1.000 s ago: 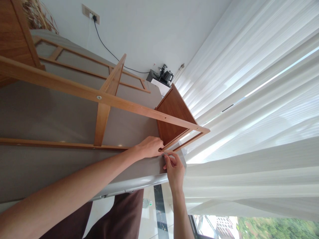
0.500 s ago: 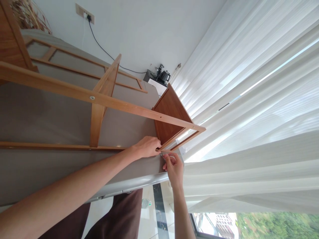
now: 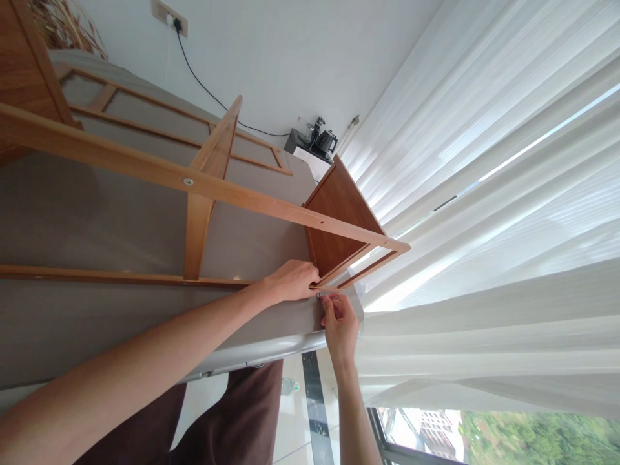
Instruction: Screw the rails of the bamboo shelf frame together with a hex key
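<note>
Head view: wooden frame (image 3: 256, 201) on the grey surface (image 3: 58, 323), stretching from nine o'clock through centre to three.
Frame handling: probably stiff, fairly light, smooth; best held by a rail close to a joint.
Left hand (image 3: 293, 281): seven o'clock, fingers curled closely on the lower rail (image 3: 145, 278) beside the end panel (image 3: 339, 200).
Right hand (image 3: 340, 323): five o'clock, narrow pinch on a small metal piece (image 3: 318, 296), too small to identify.

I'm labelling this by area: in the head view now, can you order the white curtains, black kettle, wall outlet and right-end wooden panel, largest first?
1. white curtains
2. right-end wooden panel
The wall outlet and black kettle look too alike to rank, both below the panel.
</note>
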A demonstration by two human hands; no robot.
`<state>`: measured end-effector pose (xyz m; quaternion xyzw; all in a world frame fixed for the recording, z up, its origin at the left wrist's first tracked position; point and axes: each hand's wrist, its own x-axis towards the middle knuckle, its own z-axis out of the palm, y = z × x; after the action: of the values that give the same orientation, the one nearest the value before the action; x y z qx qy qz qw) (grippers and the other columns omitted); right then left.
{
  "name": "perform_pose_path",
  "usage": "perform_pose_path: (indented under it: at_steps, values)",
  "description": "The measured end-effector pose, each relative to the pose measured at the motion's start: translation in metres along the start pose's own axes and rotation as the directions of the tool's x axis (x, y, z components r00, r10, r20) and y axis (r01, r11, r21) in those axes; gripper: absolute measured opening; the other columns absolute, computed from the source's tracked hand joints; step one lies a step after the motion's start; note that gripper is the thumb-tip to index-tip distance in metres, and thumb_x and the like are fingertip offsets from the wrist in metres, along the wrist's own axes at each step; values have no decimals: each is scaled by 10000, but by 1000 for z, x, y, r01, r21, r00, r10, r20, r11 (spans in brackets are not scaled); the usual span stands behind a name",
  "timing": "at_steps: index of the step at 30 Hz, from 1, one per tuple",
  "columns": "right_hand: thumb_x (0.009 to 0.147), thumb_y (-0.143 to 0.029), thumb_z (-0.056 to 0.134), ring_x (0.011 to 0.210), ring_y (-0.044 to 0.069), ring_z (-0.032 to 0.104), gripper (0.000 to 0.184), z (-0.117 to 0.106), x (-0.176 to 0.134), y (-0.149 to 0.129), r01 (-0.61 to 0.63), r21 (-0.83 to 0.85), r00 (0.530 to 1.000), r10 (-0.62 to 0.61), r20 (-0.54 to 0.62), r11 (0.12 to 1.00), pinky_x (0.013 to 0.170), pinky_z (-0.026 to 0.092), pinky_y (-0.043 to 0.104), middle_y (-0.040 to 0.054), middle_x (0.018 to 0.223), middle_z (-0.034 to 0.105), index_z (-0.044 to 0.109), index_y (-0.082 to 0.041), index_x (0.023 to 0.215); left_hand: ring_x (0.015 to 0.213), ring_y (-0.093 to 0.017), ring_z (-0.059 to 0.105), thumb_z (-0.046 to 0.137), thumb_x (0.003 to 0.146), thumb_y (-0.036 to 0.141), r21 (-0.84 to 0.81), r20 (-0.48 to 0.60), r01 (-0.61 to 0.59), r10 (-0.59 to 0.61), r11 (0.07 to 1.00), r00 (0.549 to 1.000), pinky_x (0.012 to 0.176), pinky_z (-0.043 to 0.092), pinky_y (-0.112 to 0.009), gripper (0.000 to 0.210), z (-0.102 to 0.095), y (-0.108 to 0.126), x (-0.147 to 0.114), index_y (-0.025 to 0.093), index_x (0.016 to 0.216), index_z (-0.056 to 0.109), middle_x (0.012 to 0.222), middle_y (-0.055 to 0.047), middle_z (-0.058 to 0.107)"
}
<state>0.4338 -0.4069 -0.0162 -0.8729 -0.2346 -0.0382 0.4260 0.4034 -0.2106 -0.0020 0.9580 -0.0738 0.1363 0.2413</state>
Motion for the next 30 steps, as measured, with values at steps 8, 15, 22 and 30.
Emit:
perform_pose_path:
  at_steps: [8,15,22,30]
  values:
    - [978,-570,514,484,140,558,362,1,-1,0,55,-67,998,-55,6,996,548,396,254,-36,639,654,635,-241,891,859,-220,708,657,896,327,-3,0,-1,1,1000,1000,667,453,-280,195,1,-1,0,205,764,731,896,-48,768]
    - [967,-580,524,558,161,580,363,2,1,-5,90,-64,996,-88,35,994,604,406,273,9,773,711,660,-250,903,794,-213,704,657,880,303,-2,-9,4,-4,1000,1000,621,432,-280,207,0,0,0,203,706,705,839,-43,758]
    - [943,-640,553,469,149,585,410,-2,7,2,-21,104,996,12,88,994,493,429,250,-30,636,668,597,-232,944,834,-218,712,664,878,306,-17,-28,-2,2,1000,1000,642,442,-282,197,2,-1,1,202,719,714,874,-43,770]
    - [940,-608,577,487,135,580,392,-1,2,5,-31,167,997,19,73,985,478,419,244,-3,721,694,602,-218,956,831,-218,714,654,875,300,-16,-44,-13,12,1000,999,653,450,-287,191,2,-1,-1,205,723,720,877,-40,774]
